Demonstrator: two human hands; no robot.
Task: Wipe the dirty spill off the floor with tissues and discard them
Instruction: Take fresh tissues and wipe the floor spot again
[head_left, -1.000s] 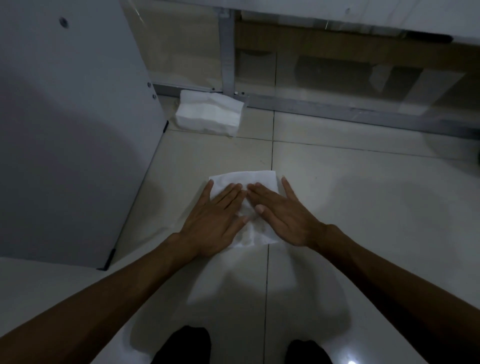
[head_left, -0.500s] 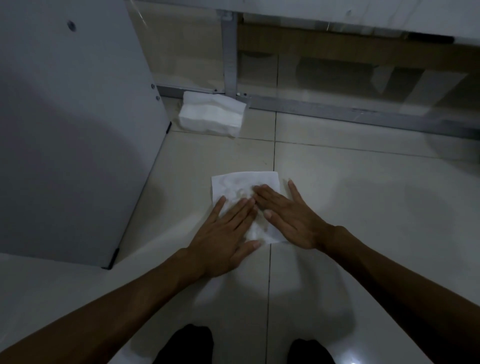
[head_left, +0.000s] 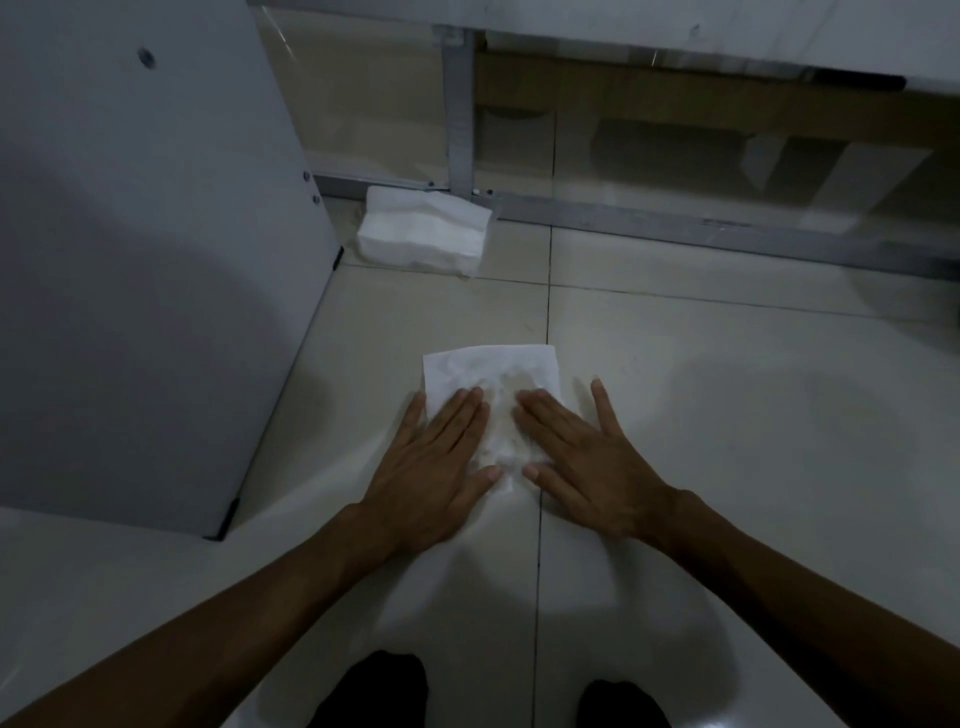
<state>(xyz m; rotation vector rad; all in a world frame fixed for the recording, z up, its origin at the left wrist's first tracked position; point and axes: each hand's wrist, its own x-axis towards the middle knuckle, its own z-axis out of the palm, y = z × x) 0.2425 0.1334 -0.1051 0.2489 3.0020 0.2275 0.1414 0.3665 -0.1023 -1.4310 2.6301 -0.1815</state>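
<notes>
A white tissue (head_left: 493, 371) lies flat on the pale floor tiles, with a brownish wet stain soaked through its middle. My left hand (head_left: 436, 467) presses flat on the tissue's left part, fingers straight. My right hand (head_left: 582, 462) presses flat on its right part, fingers spread, the little finger out on the bare tile. The near half of the tissue is hidden under both hands.
A stack of clean white tissues (head_left: 423, 236) sits on the floor at the back, against a metal frame (head_left: 462, 130). A grey cabinet panel (head_left: 145, 260) stands at the left. My dark shoes (head_left: 374, 691) show at the bottom edge.
Both hands have slid back toward me along the tissue and moved slightly apart. More of the tissue's far part now shows, with the stain visible.
</notes>
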